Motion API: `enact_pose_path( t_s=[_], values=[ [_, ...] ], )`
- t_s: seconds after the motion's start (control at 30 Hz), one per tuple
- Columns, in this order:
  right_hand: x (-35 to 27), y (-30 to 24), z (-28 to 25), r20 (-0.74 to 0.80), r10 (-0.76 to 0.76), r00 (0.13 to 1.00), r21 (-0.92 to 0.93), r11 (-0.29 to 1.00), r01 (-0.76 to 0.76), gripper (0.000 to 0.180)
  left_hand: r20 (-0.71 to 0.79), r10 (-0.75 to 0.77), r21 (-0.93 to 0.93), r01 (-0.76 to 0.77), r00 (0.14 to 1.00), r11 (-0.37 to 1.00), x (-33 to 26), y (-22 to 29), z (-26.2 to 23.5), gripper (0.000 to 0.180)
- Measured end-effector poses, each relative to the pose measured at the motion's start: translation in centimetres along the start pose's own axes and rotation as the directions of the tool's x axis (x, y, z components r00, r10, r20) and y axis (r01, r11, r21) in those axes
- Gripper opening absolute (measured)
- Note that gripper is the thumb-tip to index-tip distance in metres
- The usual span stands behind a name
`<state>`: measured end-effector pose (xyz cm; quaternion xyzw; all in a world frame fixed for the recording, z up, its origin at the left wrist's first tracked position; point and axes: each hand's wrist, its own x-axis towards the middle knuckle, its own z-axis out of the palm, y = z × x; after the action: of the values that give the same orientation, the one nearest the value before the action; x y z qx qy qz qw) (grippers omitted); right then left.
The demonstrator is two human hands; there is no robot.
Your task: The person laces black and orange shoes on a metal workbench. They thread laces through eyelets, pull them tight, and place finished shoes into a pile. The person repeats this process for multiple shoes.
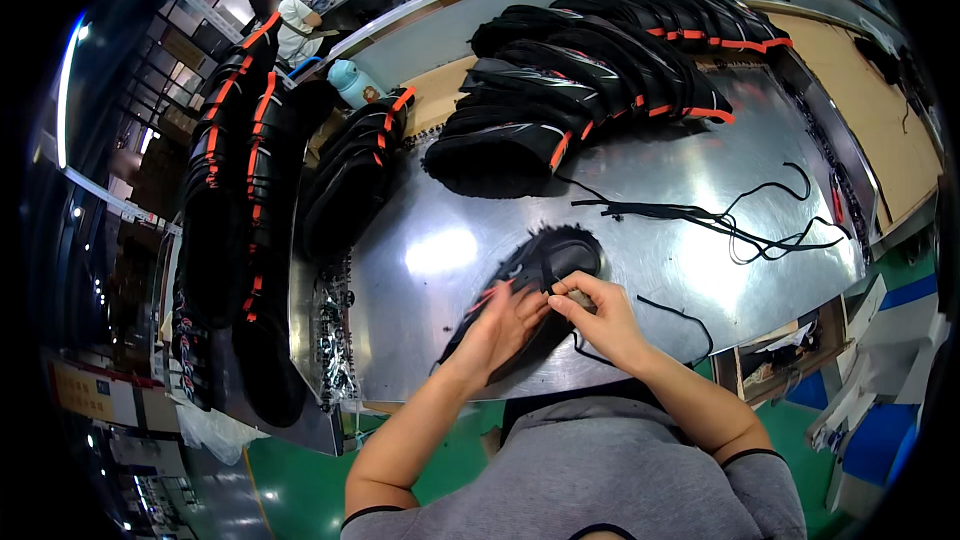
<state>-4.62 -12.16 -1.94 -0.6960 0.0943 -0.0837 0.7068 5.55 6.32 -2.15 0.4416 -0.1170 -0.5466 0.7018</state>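
A black shoe upper (572, 252) with orange-red details lies on the metal tabletop right in front of me, its rounded end pointing away. My left hand (503, 328) is over the upper's left side, slightly blurred, its fingers stretched out towards the right hand. Thumb and forefinger of my right hand (600, 315) are pinched on a thin black shoelace at the upper's middle. A loose stretch of black lace (690, 318) curves over the table to the right of that hand. The palms hide much of the upper.
Beyond lies a row of black shoe uppers (500, 155) with orange tabs. More uppers (345, 185) are stacked at the left. Loose black laces (690, 212) spread over the metal tabletop (640, 165). A light blue bottle (352, 83) stands at the far left; a person (298, 32) sits beyond.
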Motion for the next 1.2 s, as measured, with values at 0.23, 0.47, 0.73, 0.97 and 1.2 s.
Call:
enact_pose_path(
  t_s=[0.23,0.47,0.73,0.97,1.2],
  values=[
    [-1.8,-3.2,0.2,0.126,0.141,0.982,0.161,0.974,-0.160,0.016,-0.199,0.133,0.042,-0.128,0.971,0.991,0.4,-1.2,0.6,0.060],
    [-1.7,-2.9,-0.6,0.140,0.167,0.976,-0.084,0.984,-0.156,0.014,-0.367,0.429,0.525,-0.197,0.825,0.828,-0.2,-1.5,2.5,0.035],
    [-3.1,-4.3,-1.0,0.057,-0.107,0.993,-0.241,0.963,0.118,0.016,-0.455,0.347,0.645,0.035,0.820,0.763,-1.3,-0.1,4.4,0.032],
    [-2.2,-4.0,-1.8,0.089,-0.292,0.952,-0.450,0.841,0.300,0.015,-0.326,0.519,0.737,-0.132,0.790,0.663,-0.9,-0.6,4.5,0.019],
    [-1.5,-4.2,-2.1,0.177,-0.196,0.964,-0.667,0.697,0.264,0.020,-0.149,0.632,0.894,-0.169,0.761,0.415,-1.4,-1.1,4.8,0.023]
  ],
)
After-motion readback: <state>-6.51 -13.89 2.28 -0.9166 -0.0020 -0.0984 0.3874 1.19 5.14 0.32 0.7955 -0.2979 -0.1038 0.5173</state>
